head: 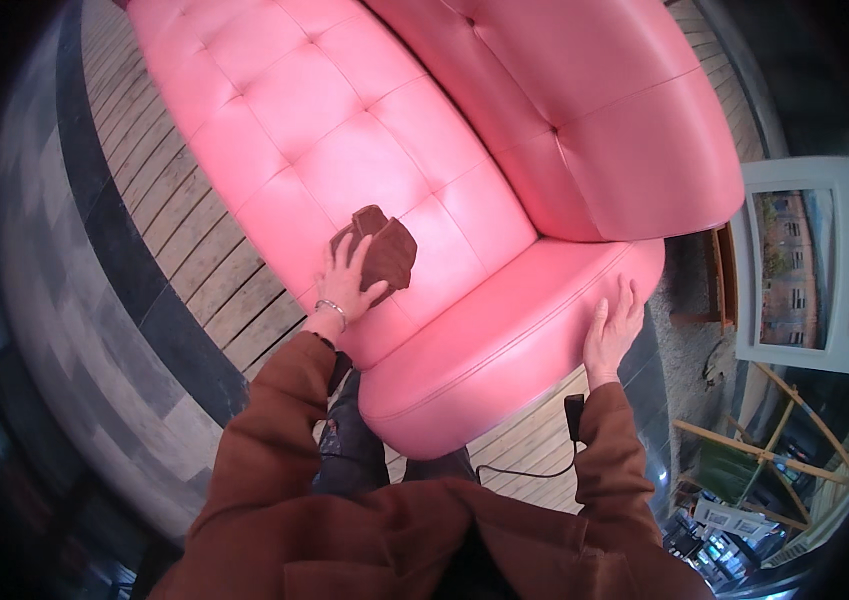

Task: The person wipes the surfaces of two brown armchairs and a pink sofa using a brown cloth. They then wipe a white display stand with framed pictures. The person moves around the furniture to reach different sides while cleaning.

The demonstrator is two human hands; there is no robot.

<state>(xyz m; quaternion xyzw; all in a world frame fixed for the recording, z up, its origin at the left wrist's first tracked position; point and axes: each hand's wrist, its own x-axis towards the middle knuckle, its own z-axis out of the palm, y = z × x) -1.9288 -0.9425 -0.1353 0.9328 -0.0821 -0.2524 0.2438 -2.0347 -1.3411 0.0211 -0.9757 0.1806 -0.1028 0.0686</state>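
Note:
My left hand (347, 285) lies palm down over a folded brown cloth (392, 255), fingers spread and thumb along its edge. The cloth rests on the tufted pink seat (334, 161) of a leather-look sofa, near its front edge. Part of the cloth is hidden under my palm. Against the outer side of the sofa's padded armrest (499, 337), my right hand (614, 330) rests with nothing seen in it. Its fingers point up towards the backrest (582, 112), whose buttoned front rises behind the seat.
Wooden decking (176, 217) runs under the sofa, with a dark stone border (105, 225) at left. Off to the right stand a framed picture (792, 270) and a wooden folding frame (769, 454). A black cable (525, 474) hangs near my right sleeve.

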